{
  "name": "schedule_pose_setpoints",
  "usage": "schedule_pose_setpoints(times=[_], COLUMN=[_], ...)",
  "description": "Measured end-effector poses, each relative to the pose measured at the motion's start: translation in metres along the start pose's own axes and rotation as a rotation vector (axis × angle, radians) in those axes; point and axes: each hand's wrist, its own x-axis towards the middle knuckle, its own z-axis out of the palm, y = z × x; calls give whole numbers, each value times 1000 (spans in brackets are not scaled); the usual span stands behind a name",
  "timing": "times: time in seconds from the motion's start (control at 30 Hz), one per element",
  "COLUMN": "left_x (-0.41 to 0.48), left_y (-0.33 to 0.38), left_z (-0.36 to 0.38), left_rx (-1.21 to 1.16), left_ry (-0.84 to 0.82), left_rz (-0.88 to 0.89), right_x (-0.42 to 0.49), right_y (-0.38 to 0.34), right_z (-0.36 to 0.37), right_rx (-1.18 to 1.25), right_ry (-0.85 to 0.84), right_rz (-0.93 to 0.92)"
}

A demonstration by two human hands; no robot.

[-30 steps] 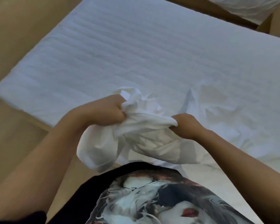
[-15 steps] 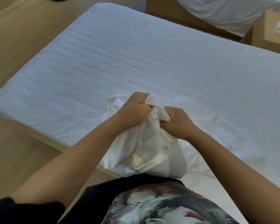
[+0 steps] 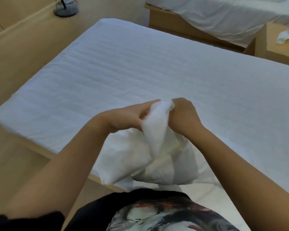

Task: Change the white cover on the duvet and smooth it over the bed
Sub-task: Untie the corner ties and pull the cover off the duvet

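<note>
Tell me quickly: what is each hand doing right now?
Left hand: grips the bunched white cover.
Right hand: grips the same cover, right beside the left.

Two hands (image 3: 128,118) (image 3: 184,117), two beds (image 3: 140,72) (image 3: 223,19), one white cover (image 3: 157,165), one nightstand (image 3: 274,49)

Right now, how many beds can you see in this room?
2. The near bed fills the middle of the view; the second bed stands beyond it at the top right. More may be outside the view.

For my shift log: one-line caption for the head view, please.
Left hand and right hand hold a bunched white cover over the near edge of the bed.
</note>
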Motion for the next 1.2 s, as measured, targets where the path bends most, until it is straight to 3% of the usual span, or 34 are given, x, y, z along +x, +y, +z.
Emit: schedule_pose_setpoints(times=[0.1, 0.2, 0.33, 0.47, 0.57, 0.63, 0.7, 0.77, 0.83, 0.9, 1.0, 1.1, 1.2], left_x=[16, 35, 41, 27, 4, -6, -7, -3, -1, 0, 14, 27, 38], left_y=[0, -3, -9, 1, 18, 24, 22, 12, -3, -8, 6, 33, 46], left_z=[8, 26, 33, 25, 20, 8, -5, -22, -41, -51, -56, -47, -23], left_rx=[-182, 56, 253, 301, 187, 101, -8, -32, 80, 177, 182, 334, 387], left_ry=[-2, 178, 531, 586, 591, 626, 713, 853, 984, 1008, 1049, 990, 676], left_rz=[-83, -140, -129, -98, 8, 91, 67, -30, -110, -149, -77, -10, 68], right_x=[-1, -5, -9, -7, -1, 8, 23, 35, 40, 40, 34, 26, 19], right_y=[-7, -3, 9, 21, 43, 56, 61, 56, 49, 38, 11, -10, -17], right_z=[-5, -4, 2, 9, 19, 23, 19, 6, -13, -38, -78, -99, -89], right_rx=[-95, -70, 218, 465, 321, 148, -62, -188, -53, 130, 294, 305, 32], right_ry=[-6, 9, -19, -323, -605, -674, -590, -314, 41, 369, 679, 723, 475], right_rz=[44, 95, 8, -18, 95, 177, 169, 151, 208, 163, 17, -55, -38])
